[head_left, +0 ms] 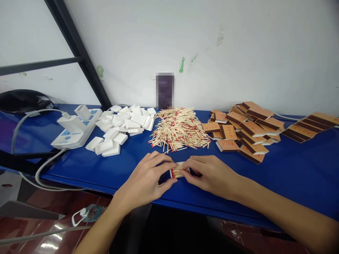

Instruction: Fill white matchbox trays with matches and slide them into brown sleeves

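Observation:
A small white matchbox tray with red-tipped matches lying in it rests on the blue table near its front edge. My left hand grips its left end between thumb and fingers. At the other end, my right hand is closed around the tray, its fingertips on the matches and partly hiding them. Just behind my hands spreads a big heap of loose matches. To the left lies a pile of white trays, and to the right a pile of orange-brown matchboxes.
A power strip with chargers and white cables stands on the left, beside a black metal frame. A dark, blurred upright object leans at the white wall. Joined orange-brown sleeves lie far right. A bottle is on the floor.

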`<state>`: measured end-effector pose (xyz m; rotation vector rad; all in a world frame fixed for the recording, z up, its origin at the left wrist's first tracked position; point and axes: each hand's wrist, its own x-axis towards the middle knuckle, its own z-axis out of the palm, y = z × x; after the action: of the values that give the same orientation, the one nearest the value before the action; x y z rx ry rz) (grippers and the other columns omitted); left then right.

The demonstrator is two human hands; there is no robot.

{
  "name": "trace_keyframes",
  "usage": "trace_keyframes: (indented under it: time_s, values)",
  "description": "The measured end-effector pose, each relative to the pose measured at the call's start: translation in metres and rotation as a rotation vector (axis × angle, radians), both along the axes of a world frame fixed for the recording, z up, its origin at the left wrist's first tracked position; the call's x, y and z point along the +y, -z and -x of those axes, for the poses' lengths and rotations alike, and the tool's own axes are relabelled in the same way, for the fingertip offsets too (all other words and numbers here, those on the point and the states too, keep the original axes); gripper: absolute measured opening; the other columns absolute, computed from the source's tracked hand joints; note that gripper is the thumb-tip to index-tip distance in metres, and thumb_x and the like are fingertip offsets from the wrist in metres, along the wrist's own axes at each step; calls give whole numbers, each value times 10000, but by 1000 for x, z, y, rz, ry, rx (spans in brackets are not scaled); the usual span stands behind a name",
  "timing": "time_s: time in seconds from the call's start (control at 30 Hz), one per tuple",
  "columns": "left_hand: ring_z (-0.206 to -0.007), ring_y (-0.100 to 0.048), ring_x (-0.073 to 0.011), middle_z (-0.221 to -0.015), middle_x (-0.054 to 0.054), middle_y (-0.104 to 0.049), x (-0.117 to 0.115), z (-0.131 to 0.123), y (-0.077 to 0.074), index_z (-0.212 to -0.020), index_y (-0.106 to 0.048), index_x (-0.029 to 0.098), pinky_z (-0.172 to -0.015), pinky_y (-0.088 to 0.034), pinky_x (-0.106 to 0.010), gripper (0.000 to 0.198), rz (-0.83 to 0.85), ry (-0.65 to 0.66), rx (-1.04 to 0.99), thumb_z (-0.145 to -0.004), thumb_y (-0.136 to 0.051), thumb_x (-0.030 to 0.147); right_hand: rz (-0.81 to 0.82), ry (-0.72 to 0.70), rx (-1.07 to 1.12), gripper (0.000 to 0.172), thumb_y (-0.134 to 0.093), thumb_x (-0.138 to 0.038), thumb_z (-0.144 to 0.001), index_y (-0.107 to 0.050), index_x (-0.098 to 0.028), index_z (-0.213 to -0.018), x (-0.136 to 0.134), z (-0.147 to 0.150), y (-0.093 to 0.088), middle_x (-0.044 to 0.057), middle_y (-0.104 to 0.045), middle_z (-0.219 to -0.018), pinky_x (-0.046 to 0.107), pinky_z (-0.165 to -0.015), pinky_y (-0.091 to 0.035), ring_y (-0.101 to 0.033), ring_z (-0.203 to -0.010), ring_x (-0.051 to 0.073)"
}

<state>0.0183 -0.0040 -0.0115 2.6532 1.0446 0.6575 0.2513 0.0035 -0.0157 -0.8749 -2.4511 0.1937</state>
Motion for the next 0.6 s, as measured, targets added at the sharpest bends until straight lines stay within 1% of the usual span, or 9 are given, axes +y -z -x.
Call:
trace_keyframes:
  time_s: [0.1, 0.2, 0.33, 0.43, 0.5, 0.57, 0.6]
  values:
    - [-1021, -587, -212, -1129, -35, -654, 0, -1, -1, -1143, -666, 239, -999, -405, -428, 213, 11, 0, 16, -963, -601, 334, 49, -4, -28, 220, -493, -252, -980, -693, -167, -951, -1, 0, -2, 5, -619, -676, 223, -547, -390, -540, -556, 109]
    - [-1002, -589, -214, -1101, -34, -662, -1, -1, -2, -1087, -682, 237, -979, -412, -424, 179, 30, 1, 31, -954, -606, 330, 84, -28, -63, 238, -486, -256, -981, -702, -170, -930, -2, 0, -5, 5, -617, -669, 235, -550, -390, -546, -559, 115]
    - [-983, -591, -224, -1084, -44, -671, -2, -2, -4, -1097, -653, 228, -944, -421, -419, 206, 55, 43, 26, -912, -640, 316, 54, -38, -1, 237, -480, -263, -986, -689, -165, -936, 0, -2, -6, 7, -622, -670, 230, -552, -403, -553, -567, 113]
    - [-1009, -585, -237, -1097, -47, -669, -4, -2, -6, -1079, -624, 219, -969, -412, -429, 234, 79, 73, 24, -877, -667, 329, 11, 20, 34, 217, -487, -243, -980, -686, -160, -955, 6, -6, -4, 25, -640, -706, 241, -571, -446, -587, -608, 131]
    - [-1032, -575, -245, -1111, -44, -664, -5, -2, -8, -1077, -606, 216, -1005, -396, -439, 287, 89, 62, 16, -850, -695, 367, -2, 75, 15, 224, -477, -224, -979, -689, -154, -1002, 12, -8, -1, 62, -673, -811, 276, -644, -510, -639, -707, 164]
    - [-1050, -567, -248, -1132, -43, -655, -5, -2, -10, -1092, -593, 216, -1029, -383, -449, 304, 90, 29, 5, -859, -680, 391, -3, 110, -24, 258, -460, -201, -978, -676, -147, -1109, 17, -9, 2, 112, -693, -1008, 339, -761, -563, -682, -875, 207]
    - [-1051, -564, -246, -1136, -42, -651, -5, -2, -10, -1094, -589, 217, -1026, -384, -449, 277, 86, 5, 0, -883, -650, 386, 2, 115, -46, 287, -452, -186, -975, -659, -149, -1171, 19, -9, 3, 132, -683, -1121, 370, -814, -575, -685, -967, 228]
